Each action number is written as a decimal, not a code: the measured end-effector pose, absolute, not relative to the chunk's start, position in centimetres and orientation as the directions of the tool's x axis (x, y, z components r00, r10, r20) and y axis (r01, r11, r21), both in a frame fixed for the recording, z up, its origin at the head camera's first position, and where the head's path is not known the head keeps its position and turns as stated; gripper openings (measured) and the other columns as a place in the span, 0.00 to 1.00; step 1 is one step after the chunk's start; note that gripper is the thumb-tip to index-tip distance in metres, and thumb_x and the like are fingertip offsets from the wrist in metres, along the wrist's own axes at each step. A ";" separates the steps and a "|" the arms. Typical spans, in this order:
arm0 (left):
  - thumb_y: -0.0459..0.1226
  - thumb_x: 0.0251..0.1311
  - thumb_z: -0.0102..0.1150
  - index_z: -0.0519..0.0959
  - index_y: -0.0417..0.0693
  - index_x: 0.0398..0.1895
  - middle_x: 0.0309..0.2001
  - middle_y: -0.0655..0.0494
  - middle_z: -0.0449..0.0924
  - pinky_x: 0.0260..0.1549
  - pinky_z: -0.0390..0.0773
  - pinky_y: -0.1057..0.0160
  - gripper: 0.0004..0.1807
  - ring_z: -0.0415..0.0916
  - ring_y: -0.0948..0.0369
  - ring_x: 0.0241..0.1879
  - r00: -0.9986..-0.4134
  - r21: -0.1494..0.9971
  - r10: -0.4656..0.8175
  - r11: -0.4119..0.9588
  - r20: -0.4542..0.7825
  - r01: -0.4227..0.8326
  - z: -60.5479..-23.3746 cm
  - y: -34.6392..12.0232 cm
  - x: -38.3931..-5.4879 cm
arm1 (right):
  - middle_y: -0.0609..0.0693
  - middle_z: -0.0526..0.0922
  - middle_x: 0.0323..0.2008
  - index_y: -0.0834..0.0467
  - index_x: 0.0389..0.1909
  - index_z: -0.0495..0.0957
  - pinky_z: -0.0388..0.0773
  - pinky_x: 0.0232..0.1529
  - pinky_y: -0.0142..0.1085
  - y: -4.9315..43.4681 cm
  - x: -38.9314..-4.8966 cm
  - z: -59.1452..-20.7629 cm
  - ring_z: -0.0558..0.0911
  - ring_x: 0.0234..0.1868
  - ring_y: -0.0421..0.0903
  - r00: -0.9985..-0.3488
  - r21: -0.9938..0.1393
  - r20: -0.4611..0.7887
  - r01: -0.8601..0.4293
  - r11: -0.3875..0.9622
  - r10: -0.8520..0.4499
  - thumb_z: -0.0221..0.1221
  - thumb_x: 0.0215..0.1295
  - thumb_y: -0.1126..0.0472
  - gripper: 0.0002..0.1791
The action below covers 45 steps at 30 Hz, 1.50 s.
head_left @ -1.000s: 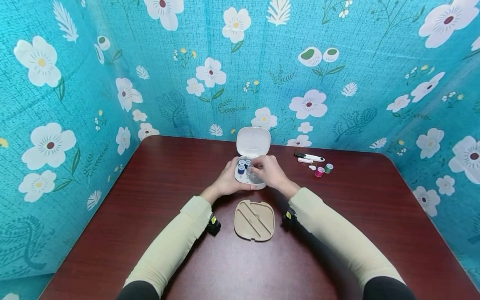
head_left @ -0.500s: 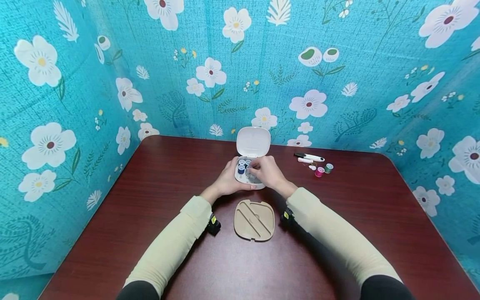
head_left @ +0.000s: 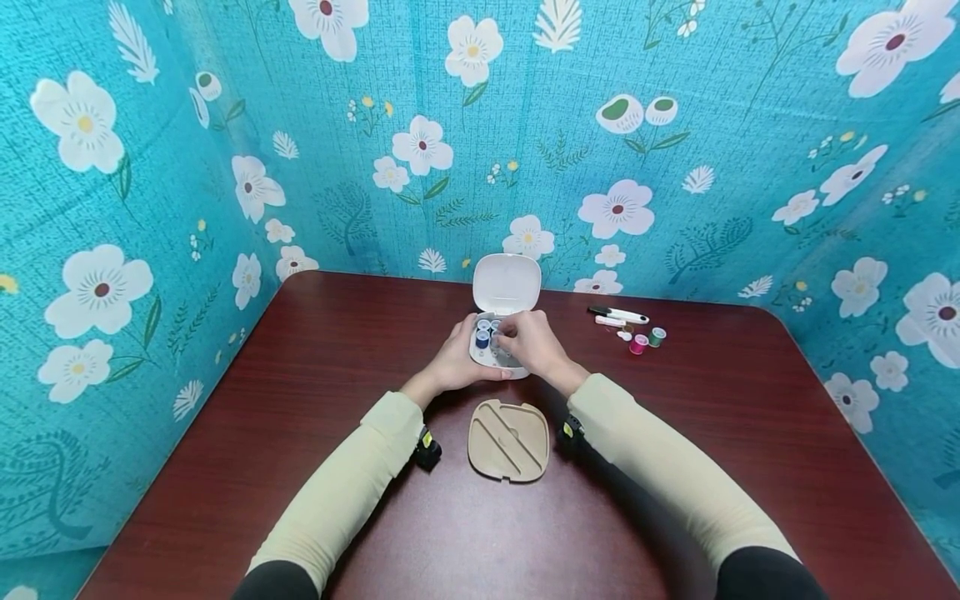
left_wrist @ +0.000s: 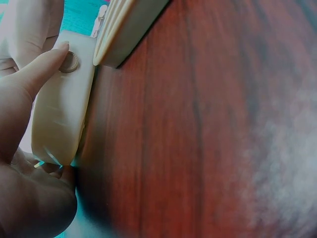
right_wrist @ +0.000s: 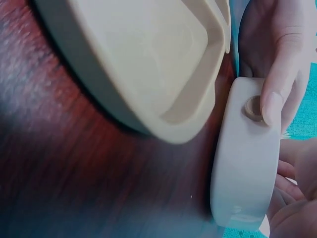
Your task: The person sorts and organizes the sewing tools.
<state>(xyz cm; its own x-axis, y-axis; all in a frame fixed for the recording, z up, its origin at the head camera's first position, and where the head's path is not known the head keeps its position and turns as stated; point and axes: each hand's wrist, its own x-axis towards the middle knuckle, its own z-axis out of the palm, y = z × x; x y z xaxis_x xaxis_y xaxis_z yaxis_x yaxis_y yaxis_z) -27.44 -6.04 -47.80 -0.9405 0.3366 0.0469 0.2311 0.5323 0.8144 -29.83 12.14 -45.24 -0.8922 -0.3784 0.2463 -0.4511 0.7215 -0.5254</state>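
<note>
White case (head_left: 487, 360), one, on the table toward its far edge; lid (head_left: 507, 283) raised upright at the back. Interior: a dark blue spool (head_left: 482, 340) and others near it on the left side, pegs in front. Front face: one round brown button (right_wrist: 253, 108).

Left hand (head_left: 447, 364): curled about the case's left side, holding it firmly; thumb laid along the front, tip at the button.

Right hand (head_left: 538, 342): fingers bent together over the right half of the interior; whether they pinch a small item cannot be told at this scale.

Beige tray (head_left: 508, 442), one, grooved, flat between the forearms, just nearer than the case.

To the right, grouped: black-and-white tool (head_left: 630, 317); pink spool (head_left: 638, 344); green spool (head_left: 657, 337), just beside it.

Table (head_left: 337, 350): reddish-brown, wood-grained. Behind: turquoise floral cloth (head_left: 300, 108).
</note>
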 end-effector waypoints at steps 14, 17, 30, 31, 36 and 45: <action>0.50 0.43 0.84 0.48 0.47 0.81 0.70 0.43 0.60 0.65 0.68 0.51 0.67 0.65 0.50 0.64 -0.940 0.818 0.340 0.527 0.045 0.229 -47.9 -6.1 -27.4 | 0.54 0.90 0.36 0.62 0.39 0.89 0.85 0.40 0.40 11.6 -29.7 -45.0 0.88 0.39 0.47 -0.900 -0.474 0.232 -0.435 0.765 -0.368 0.68 0.66 0.62 0.06; 0.50 0.43 0.84 0.48 0.47 0.81 0.70 0.43 0.60 0.66 0.67 0.51 0.67 0.65 0.51 0.65 -0.939 0.818 0.340 0.527 0.043 0.229 -47.9 -6.0 -27.4 | 0.54 0.90 0.36 0.62 0.40 0.89 0.85 0.40 0.41 11.7 -29.6 -45.0 0.88 0.39 0.47 -0.903 -0.472 0.223 -0.429 0.770 -0.367 0.68 0.67 0.62 0.07; 0.50 0.43 0.84 0.49 0.46 0.80 0.70 0.43 0.59 0.66 0.67 0.50 0.66 0.65 0.50 0.65 -0.941 0.825 0.335 0.518 0.048 0.226 -47.9 -6.0 -27.3 | 0.52 0.88 0.33 0.62 0.39 0.88 0.84 0.37 0.40 11.8 -29.3 -44.8 0.86 0.35 0.44 -0.907 -0.488 0.236 -0.421 0.764 -0.349 0.68 0.67 0.62 0.07; 0.50 0.43 0.84 0.48 0.46 0.80 0.71 0.43 0.59 0.66 0.67 0.50 0.67 0.64 0.50 0.66 -0.941 0.823 0.334 0.521 0.046 0.225 -47.9 -6.0 -27.3 | 0.52 0.88 0.33 0.62 0.39 0.88 0.84 0.37 0.40 11.8 -29.2 -44.7 0.86 0.34 0.44 -0.906 -0.486 0.240 -0.422 0.765 -0.348 0.67 0.67 0.62 0.07; 0.51 0.43 0.84 0.48 0.46 0.81 0.71 0.43 0.59 0.67 0.67 0.49 0.67 0.64 0.49 0.66 -0.942 0.820 0.332 0.526 0.044 0.224 -47.8 -6.0 -27.2 | 0.53 0.88 0.33 0.63 0.40 0.87 0.84 0.38 0.40 11.9 -28.8 -44.3 0.86 0.35 0.45 -0.898 -0.470 0.261 -0.438 0.766 -0.353 0.68 0.66 0.62 0.07; 0.49 0.43 0.84 0.48 0.46 0.80 0.69 0.43 0.60 0.67 0.67 0.49 0.66 0.65 0.49 0.65 -0.940 0.814 0.338 0.531 0.051 0.235 -47.8 -6.0 -27.3 | 0.53 0.87 0.37 0.62 0.45 0.87 0.83 0.40 0.42 12.4 -27.9 -43.2 0.84 0.37 0.45 -0.885 -0.436 0.246 -0.465 0.771 -0.395 0.68 0.66 0.61 0.10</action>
